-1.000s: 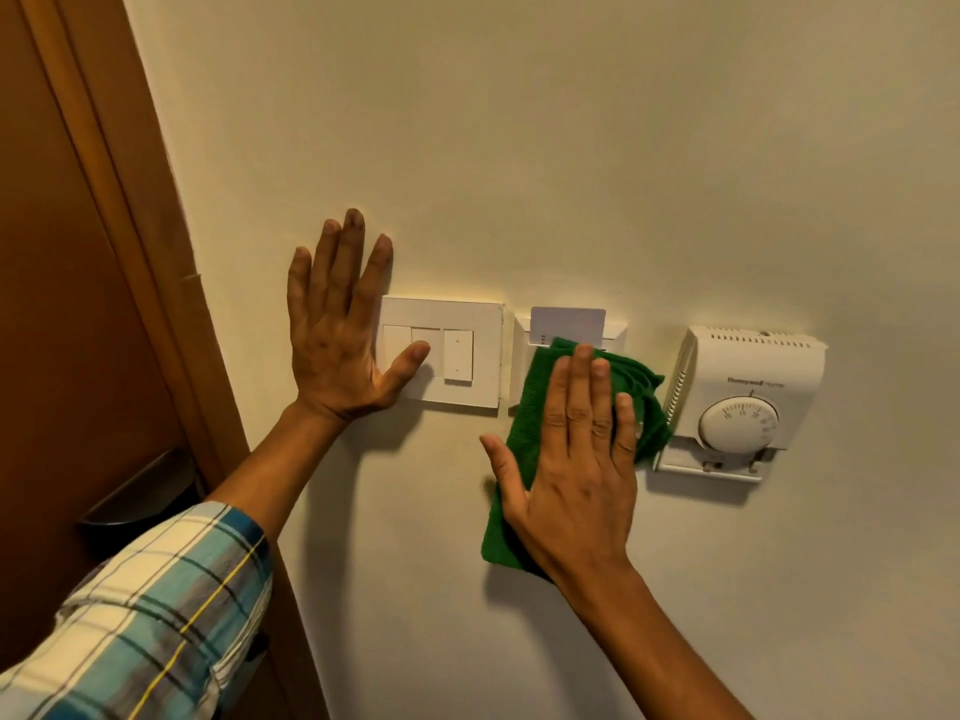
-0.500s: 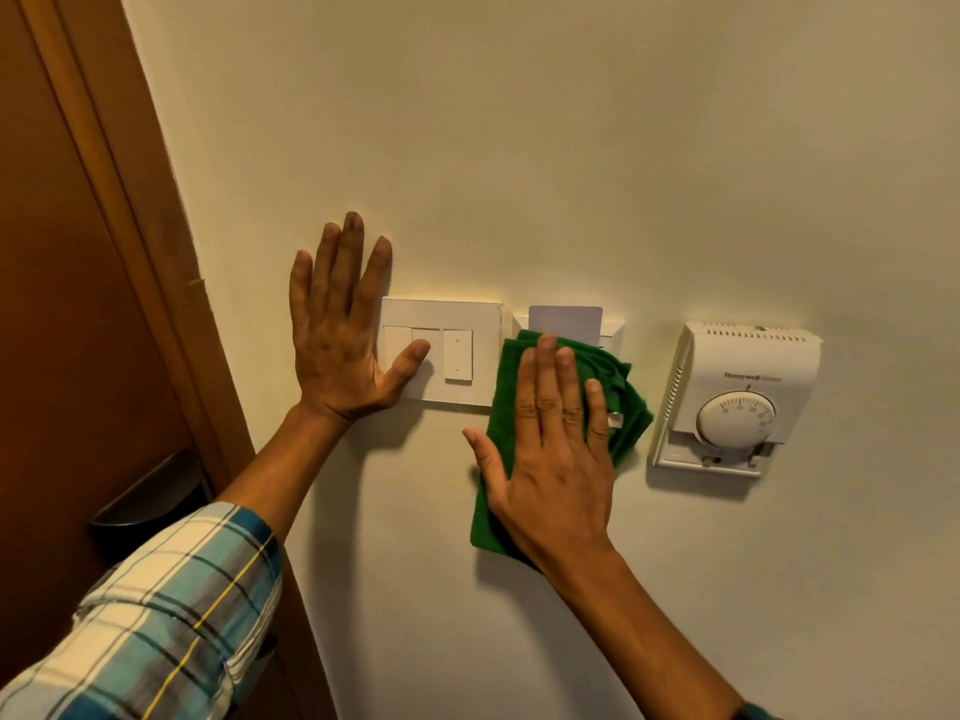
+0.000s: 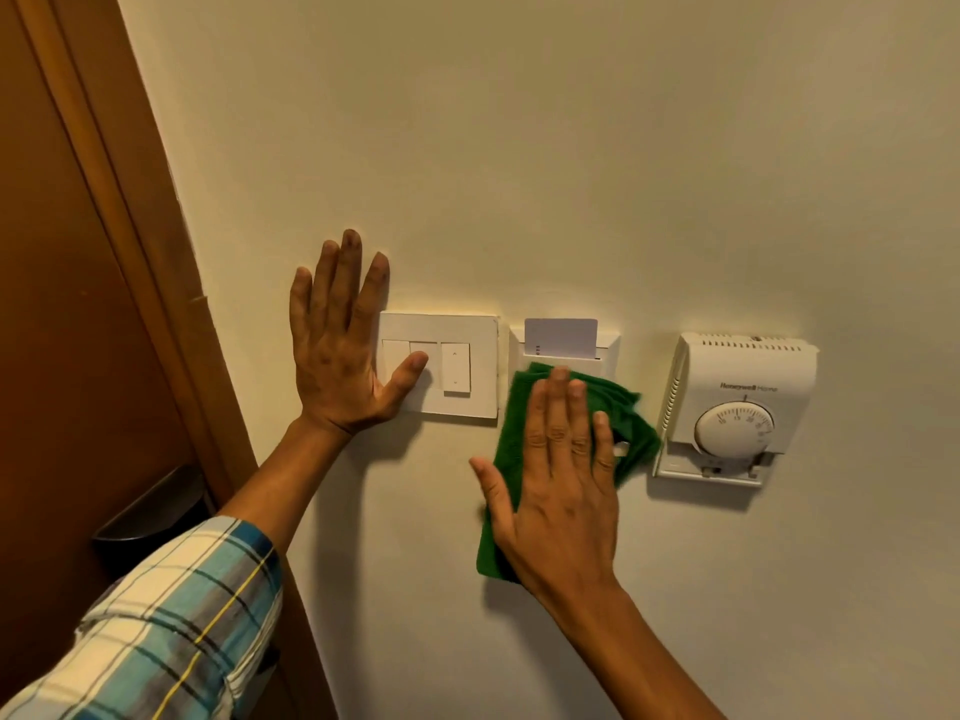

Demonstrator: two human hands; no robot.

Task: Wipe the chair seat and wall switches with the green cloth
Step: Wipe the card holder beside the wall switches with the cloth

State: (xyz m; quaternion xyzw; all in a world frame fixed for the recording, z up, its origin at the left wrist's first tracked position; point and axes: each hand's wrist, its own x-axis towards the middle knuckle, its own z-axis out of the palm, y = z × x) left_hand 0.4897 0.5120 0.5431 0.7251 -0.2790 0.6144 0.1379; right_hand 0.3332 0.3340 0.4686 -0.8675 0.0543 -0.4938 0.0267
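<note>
My right hand lies flat on the green cloth and presses it against the wall, over the lower part of the white key-card holder. A pale card stands in the holder's slot above the cloth. Left of it is a white switch plate with three rockers. My left hand rests open and flat on the wall at the plate's left edge, its thumb lying on the rockers. No chair is in view.
A white dial thermostat is fixed to the wall right of the cloth, almost touching its edge. A brown wooden door and frame fill the left side, with a metal handle low down.
My right hand slid the cloth left over the card holder, then back slightly right and down. My left hand has stayed where it was.
</note>
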